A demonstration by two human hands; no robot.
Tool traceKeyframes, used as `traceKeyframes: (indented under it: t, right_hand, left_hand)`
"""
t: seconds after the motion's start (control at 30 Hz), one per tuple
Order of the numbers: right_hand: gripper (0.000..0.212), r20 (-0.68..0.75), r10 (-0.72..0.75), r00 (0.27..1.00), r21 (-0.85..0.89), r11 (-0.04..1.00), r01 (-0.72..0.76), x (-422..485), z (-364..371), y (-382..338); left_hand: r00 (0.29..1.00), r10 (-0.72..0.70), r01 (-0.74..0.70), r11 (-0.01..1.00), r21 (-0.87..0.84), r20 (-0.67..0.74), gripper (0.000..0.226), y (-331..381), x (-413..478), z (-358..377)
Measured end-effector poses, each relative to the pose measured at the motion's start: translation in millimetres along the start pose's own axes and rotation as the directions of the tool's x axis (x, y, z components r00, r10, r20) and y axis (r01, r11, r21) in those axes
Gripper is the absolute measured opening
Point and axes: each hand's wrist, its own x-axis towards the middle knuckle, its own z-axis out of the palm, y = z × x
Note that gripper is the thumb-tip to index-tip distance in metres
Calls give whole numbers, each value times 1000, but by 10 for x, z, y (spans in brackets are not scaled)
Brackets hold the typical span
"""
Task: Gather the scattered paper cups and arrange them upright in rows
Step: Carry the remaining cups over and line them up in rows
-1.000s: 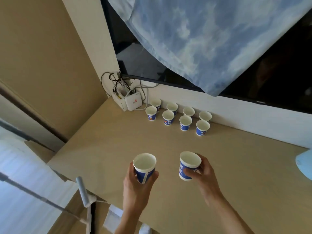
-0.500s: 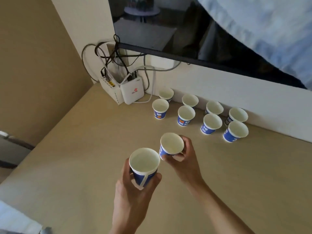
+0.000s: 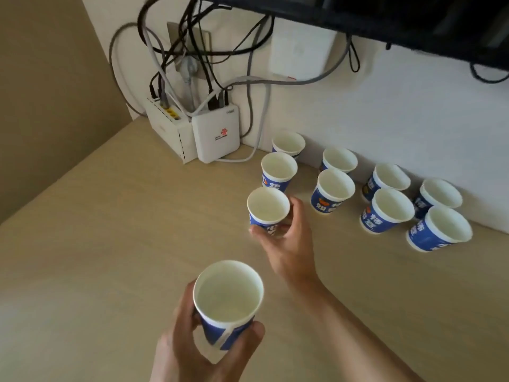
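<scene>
Several blue-and-white paper cups stand upright in two rows along the white wall, from the nearest left cup [image 3: 278, 172] to the far right cup [image 3: 439, 230]. My right hand [image 3: 289, 244] grips another upright cup [image 3: 267, 210] just in front of the left end of the front row, low over the beige table [image 3: 115, 244]. My left hand [image 3: 198, 351] holds one more cup [image 3: 227, 301] upright, closer to me and above the table.
Two white router boxes [image 3: 214, 133] with a tangle of cables [image 3: 192, 59] stand in the back left corner. A dark screen edge [image 3: 385, 20] hangs over the wall. The table's left edge runs diagonally beside a tan wall.
My right hand has carried its cup forward to the left end of the rows. The view has moved closer to the wall; my left hand still holds its cup.
</scene>
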Motion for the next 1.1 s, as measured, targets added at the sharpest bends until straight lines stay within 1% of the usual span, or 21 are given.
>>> traceKeyframes:
  t: [0.13,0.37,0.53,0.73,0.83,0.93,1.0,1.03,1.1]
  right_hand:
    - [61,0,3,1000,-39,999,-3,15,25,61]
    - [57,-20,12,1000,-53,999,-13,83,68,67]
    - [62,-40,20,999,-33,999,-21,99,91,77]
    - [63,-73,23,997,-12,1000,-24,98,93,54]
    - [66,-56,21,998,-5,1000,-22,77,42,30]
    - [72,-74,81,994,1,997,-81,-34,-73,31]
    - [68,-76,103,992,58,993,-98,-154,-222,14]
    - [63,-46,110,993,117,988,-104,-212,-324,1]
    - [56,87,139,986,295,942,-159,-308,-528,-25]
  left_hand:
    - [998,56,-56,998,6,-9,62,-29,104,29]
    - [998,62,-62,995,-72,2,66,13,215,76]
    - [997,79,-78,995,-58,10,66,38,281,90]
    - [995,92,-92,996,-20,34,67,51,318,126]
    - [995,93,-93,996,-12,38,68,45,339,169]
    - [995,97,-97,995,-15,34,71,36,362,227]
    - [994,109,-108,993,-46,11,75,54,378,272]
    - [994,105,-105,992,-71,1,77,71,385,307]
    - [996,89,-90,991,-100,-9,77,104,400,376]
